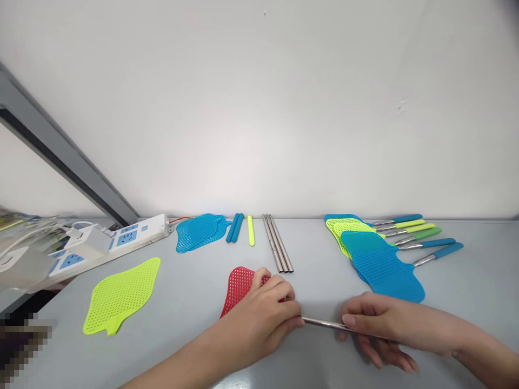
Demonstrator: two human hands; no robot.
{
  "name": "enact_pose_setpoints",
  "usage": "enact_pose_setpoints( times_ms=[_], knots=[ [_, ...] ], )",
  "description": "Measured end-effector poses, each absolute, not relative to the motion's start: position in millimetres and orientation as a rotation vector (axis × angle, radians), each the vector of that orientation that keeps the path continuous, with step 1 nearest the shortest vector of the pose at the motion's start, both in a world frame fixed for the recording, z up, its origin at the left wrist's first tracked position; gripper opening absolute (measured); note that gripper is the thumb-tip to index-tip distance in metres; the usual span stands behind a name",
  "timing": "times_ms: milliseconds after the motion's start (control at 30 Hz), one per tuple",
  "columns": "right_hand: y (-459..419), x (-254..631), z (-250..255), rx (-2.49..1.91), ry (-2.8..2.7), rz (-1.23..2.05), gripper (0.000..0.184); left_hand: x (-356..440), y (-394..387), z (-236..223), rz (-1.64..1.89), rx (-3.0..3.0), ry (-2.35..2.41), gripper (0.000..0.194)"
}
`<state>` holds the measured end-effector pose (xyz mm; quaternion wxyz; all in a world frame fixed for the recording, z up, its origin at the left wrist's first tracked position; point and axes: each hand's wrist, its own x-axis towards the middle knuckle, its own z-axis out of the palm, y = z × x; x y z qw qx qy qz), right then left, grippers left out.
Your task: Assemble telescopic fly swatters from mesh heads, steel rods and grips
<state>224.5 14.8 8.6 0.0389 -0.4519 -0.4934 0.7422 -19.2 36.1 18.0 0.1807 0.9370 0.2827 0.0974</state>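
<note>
My left hand [270,310] is closed around the neck of a red fly swatter head [239,286], covering its lower part. A thin metal rod [324,322] runs from my left fingers to my right hand [377,324], which pinches it between thumb and fingers. Whether the rod sits inside the red neck is hidden by my left fingers. Behind my hands lie several loose metal rods [279,246] side by side. A yellow-green swatter head [121,297] rests flat to the left.
Blue swatter heads [198,232] lie at the back left, beside two blue handle grips [235,228] and one yellow grip [251,231]. Several swatters with handles [381,265] overlap at the right. A white power strip [141,232] with plugs lines the left edge; a wall stands behind.
</note>
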Motion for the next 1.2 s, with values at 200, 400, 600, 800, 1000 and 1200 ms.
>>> enact_pose_setpoints(
  times_ms=[200,400,600,800,1000,1200],
  knots=[
    [17.7,232.7,11.2,-1.399,-1.549,2.22,0.033,-21.5,37.6,19.9,0.264,2.597,0.828,0.018],
    [25.2,247.8,14.4,-1.46,-1.721,2.078,0.03,-28.4,47.1,23.1,0.267,2.621,0.879,0.02],
    [31.9,258.1,15.2,-1.484,-1.758,2.014,0.03,-31.5,54.1,21.9,0.289,2.652,0.911,0.02],
    [33.7,264.0,10.9,-1.534,-1.778,1.99,0.033,-30.6,52.6,19.1,0.278,2.655,0.929,0.021],
    [29.5,260.2,13.8,-1.573,-1.835,1.908,0.034,-29.3,49.5,12.2,0.241,2.674,0.937,0.025],
    [25.3,253.8,23.8,-1.661,-1.923,1.81,0.038,-28.0,45.7,8.5,0.196,2.651,0.888,0.028]
  ],
)
